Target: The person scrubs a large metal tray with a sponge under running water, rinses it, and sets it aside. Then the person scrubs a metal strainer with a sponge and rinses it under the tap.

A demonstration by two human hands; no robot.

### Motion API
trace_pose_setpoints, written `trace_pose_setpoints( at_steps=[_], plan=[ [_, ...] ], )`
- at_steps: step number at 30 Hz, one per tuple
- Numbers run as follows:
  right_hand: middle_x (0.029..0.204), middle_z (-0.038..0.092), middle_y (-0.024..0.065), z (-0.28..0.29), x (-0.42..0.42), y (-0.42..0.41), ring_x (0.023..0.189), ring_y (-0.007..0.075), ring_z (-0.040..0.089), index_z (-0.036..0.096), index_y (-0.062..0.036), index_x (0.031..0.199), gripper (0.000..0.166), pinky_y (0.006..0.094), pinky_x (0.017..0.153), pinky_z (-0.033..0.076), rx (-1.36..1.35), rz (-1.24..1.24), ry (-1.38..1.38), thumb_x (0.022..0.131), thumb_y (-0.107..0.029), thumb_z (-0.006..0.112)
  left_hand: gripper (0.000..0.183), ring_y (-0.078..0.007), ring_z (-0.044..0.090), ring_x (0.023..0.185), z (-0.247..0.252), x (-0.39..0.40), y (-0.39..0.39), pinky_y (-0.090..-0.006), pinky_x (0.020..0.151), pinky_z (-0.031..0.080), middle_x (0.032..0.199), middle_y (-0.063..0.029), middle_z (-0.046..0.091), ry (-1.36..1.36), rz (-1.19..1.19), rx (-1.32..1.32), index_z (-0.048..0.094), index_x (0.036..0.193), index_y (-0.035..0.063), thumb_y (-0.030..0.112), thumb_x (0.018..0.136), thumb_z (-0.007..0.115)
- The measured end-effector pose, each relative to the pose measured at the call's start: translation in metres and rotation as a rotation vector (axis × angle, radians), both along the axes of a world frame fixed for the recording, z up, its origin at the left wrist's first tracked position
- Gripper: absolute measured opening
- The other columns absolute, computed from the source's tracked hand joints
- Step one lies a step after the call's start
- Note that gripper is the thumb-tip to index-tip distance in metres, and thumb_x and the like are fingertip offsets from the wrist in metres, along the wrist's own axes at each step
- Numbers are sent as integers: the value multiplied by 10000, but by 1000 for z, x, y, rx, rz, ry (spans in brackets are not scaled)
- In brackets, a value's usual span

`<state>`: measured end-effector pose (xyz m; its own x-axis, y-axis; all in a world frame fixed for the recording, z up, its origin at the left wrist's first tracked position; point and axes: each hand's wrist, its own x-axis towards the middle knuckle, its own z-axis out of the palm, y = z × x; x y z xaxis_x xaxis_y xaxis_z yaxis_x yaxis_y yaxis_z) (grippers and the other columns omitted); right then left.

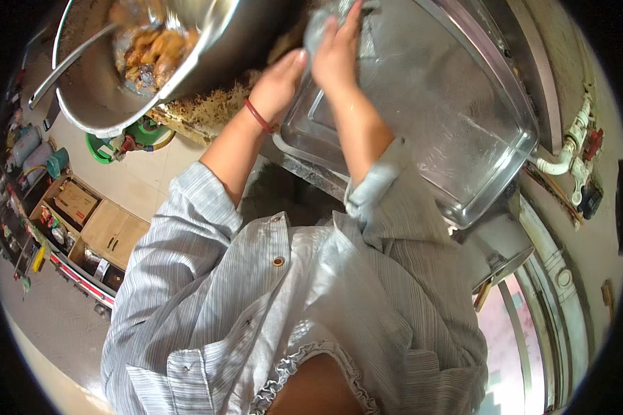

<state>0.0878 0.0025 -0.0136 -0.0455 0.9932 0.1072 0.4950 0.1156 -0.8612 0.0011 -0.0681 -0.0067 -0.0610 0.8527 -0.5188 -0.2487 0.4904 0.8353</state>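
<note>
Over the near left corner of a wet stainless-steel basin (415,98), my two hands are close together. My left hand (279,85), with a red bracelet at its wrist, points toward the right one; its far fingers are hidden. My right hand (338,62) reaches to the top of the view, two of its fingers apart. A blurred, clear, shiny mass (317,32) lies against its fingers; I cannot tell if it is water or thin plastic. To the left, a large metal pot (101,111) holds browned pieces of food (163,57) and a long-handled metal utensil (75,59).
A rusty, stained surface (202,116) lies below the pot. A green basin (97,148) sits on the tiled floor. White pipes with a tap (566,161) run along the right wall. At lower left stands a wooden cabinet (117,233) with boxes and packets.
</note>
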Motion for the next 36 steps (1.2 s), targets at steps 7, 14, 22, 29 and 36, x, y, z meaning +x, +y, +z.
trace_pose_setpoints(
  at_steps=[7, 14, 22, 29, 36],
  plan=[
    [1307, 251, 275, 21, 5, -114, 1184, 409, 299, 110, 49, 1320, 580, 402, 984, 260, -255, 152, 7, 834, -86, 396, 444, -65, 465, 697, 36, 5, 14, -201, 658, 391, 776, 7, 527, -315, 10, -96, 525, 895, 58, 466, 891, 349],
    [1028, 512, 180, 43, 10, -165, 996, 312, 478, 537, 27, 926, 246, 400, 856, 367, -183, 383, -372, 770, -159, 499, 205, -98, 507, 632, 0, 1, 21, -266, 572, 437, 715, -57, 589, 705, -262, 112, 541, 893, 9, 165, 782, 613],
    [992, 535, 63, 44, 137, -184, 936, 249, 493, 584, -58, 874, 181, 380, 774, 378, -273, 181, -564, 741, -176, 550, 238, -166, 576, 689, -57, -20, 16, -298, 627, 451, 768, -128, 617, 929, -164, 175, 540, 861, -13, 172, 746, 636],
    [974, 494, 165, 0, 368, -265, 952, 329, 456, 506, 4, 956, 258, 432, 848, 352, -405, -112, -1003, 746, -146, 481, 300, -351, 581, 780, -8, -6, 34, -364, 672, 454, 829, -214, 591, 1156, -394, 151, 523, 948, -13, 187, 741, 607],
    [1033, 461, 104, 40, 411, -225, 1012, 266, 421, 546, -20, 953, 225, 367, 870, 350, -602, 281, -1334, 776, -126, 457, 299, -404, 551, 730, -2, -3, 38, -414, 601, 433, 741, -238, 567, 1241, -528, 224, 449, 824, -1, 255, 768, 593]
  ],
)
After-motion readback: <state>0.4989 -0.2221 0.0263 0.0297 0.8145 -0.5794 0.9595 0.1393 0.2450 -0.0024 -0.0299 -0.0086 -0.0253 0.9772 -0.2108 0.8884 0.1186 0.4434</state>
